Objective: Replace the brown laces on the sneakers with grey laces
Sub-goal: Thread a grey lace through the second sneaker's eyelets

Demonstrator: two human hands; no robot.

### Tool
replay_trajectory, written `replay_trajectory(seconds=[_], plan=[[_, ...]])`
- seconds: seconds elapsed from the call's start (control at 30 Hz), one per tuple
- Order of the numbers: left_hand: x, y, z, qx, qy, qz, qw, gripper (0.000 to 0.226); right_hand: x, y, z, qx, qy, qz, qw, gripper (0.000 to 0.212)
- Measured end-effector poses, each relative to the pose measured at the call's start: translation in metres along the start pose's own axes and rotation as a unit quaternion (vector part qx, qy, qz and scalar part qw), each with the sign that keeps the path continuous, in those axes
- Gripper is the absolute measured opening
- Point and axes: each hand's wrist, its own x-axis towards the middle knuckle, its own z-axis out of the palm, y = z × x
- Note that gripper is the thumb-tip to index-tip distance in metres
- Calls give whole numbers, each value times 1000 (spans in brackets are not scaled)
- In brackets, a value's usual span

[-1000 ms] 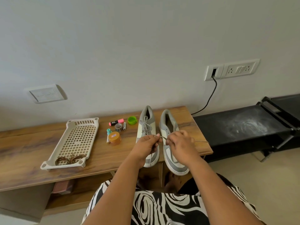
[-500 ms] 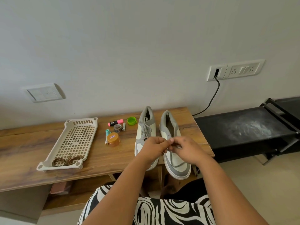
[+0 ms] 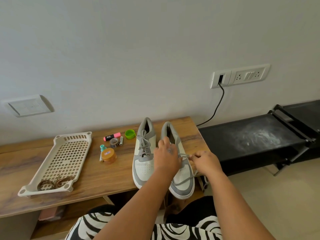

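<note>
Grey lace (image 3: 184, 155): limp, light; take near its tip. Right hand (image 3: 206, 161) pinches it; left hand (image 3: 167, 157) steadies the right sneaker (image 3: 183, 175), its grip unclear.

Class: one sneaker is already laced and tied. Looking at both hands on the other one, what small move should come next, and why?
Probably draw the grey lace through: the right hand pinches it, slack trails over the toe, and the left hand steadies the right sneaker.
</note>
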Motion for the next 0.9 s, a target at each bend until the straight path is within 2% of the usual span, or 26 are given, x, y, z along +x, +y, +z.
replay_trajectory(seconds=[0.07,0.17,0.3,0.37,0.4,0.43,0.47,0.5,0.53,0.63,0.67,0.7,0.73,0.8,0.83,0.87,0.9], plan=[[1,0,3,2,27,0,1000,38,1,1,-2,17,29,1,999,21],[4,-1,7,0,45,17,999,24,-1,1,-2,33,35,6,999,22],[8,-11,11,-55,26,20,998,20,-2,-1,1,28,17,13,999,20],[9,-13,5,-160,-32,-14,986,18,-1,-2,2,32,14,22,999,19],[9,-13,-5,-275,-83,-55,956,17,-1,-1,2,34,11,27,999,19],[8,-14,-15,-406,-127,-104,899,17,-1,-3,2,34,7,32,999,19],[6,-15,-28,-523,-155,-148,825,16,0,-3,3,30,2,36,999,19],[4,-18,-42,-609,-152,-183,756,16,0,-5,4,29,2,38,999,20],[2,-25,-54,-663,-132,-206,708,17,0,-5,5,35,3,39,999,21],[-3,-54,-82,-752,-49,-246,610,24,2,-7,9,54,21,30,998,21],[-4,-64,-90,-756,-22,-273,595,24,3,-7,10,66,25,25,997,20],[-6,-75,-94,-722,4,-306,620,23,4,-8,11,79,29,22,996,18],[-8,-87,-94,-652,23,-331,682,24,4,-8,11,91,30,20,995,17],[-13,-106,-80,-361,39,-323,874,28,5,-9,13,99,34,16,994,14],[-17,-113,-71,-189,40,-290,937,24,5,-10,14,100,34,16,994,14],[-19,-114,-66,-69,37,-257,963,16,6,-10,16,97,30,15,995,14],[-19,-110,-61,-11,23,-240,970,18,6,-12,18,89,29,13,996,15]])
